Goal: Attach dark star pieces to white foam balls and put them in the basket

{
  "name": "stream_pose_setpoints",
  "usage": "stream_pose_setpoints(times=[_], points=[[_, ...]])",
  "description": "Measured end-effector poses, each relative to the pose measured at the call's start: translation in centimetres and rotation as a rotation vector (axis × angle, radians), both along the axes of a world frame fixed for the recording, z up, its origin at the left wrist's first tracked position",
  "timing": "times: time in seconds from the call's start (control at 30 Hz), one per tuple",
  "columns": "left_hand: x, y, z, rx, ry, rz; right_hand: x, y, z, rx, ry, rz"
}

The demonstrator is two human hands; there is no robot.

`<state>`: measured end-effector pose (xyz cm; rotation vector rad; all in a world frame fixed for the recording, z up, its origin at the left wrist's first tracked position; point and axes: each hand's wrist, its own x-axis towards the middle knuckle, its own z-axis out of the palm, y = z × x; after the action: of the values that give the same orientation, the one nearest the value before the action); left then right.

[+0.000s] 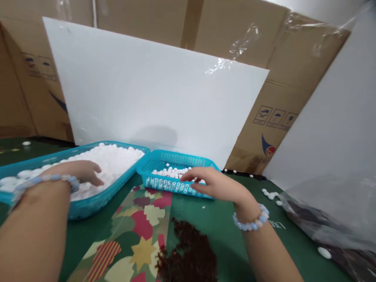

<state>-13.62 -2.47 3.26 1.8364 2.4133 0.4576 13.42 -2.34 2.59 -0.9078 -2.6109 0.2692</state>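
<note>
My left hand (84, 172) hovers low over the large blue plastic basket (100, 200), which is heaped with small white balls (113, 158). Its thumb and fingers are parted, and I see nothing held between them. At the smaller blue basket (169, 187), my right hand (213, 183) reaches over the near right rim with fingers apart, its fingertips by a shallow layer of white balls (172, 171). Whether those fingertips touch any ball I cannot tell. A bracelet of pale blue beads circles each wrist.
A dark reddish-brown frizzy clump (192, 252) lies in front, partly over a patterned strip (141, 235) on the green surface (226, 235). Loose white balls (272, 194) and crumpled clear plastic (308, 219) are at right. A white board (164, 94) leans against cardboard (235, 27).
</note>
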Motion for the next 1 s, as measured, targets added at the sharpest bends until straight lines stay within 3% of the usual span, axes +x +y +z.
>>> stream_pose_setpoints(times=[0.13, 0.33, 0.47, 0.63, 0.77, 0.9, 1.0], points=[[0.6, -0.2, 0.0, -0.204, -0.046, 0.028, -2.3, -1.4, -1.5, -0.113, -0.602, 0.245], [1.7, -0.6, 0.0, -0.355, -0.009, 0.025, -4.3, -2.0, -3.7, -0.115, -0.733, 0.270], [2.2, -1.4, -0.1, -0.318, 0.066, -0.021, -4.3, -2.0, -4.1, -0.103, -0.688, 0.297], [1.3, -0.6, -0.7, -0.251, 0.080, -0.048, -4.2, -1.7, -4.0, -0.100, -0.596, 0.292], [1.0, -0.3, -0.1, -0.057, 0.055, -0.119, -3.6, -1.6, -2.8, -0.102, -0.451, 0.257], [3.0, -1.1, 1.6, 0.165, -0.021, -0.220, -2.4, -1.6, -1.1, -0.067, -0.266, 0.153], [6.1, -1.7, 2.1, 0.288, -0.329, -0.422, -1.3, -1.7, -0.1, -0.108, -0.029, 0.084]])
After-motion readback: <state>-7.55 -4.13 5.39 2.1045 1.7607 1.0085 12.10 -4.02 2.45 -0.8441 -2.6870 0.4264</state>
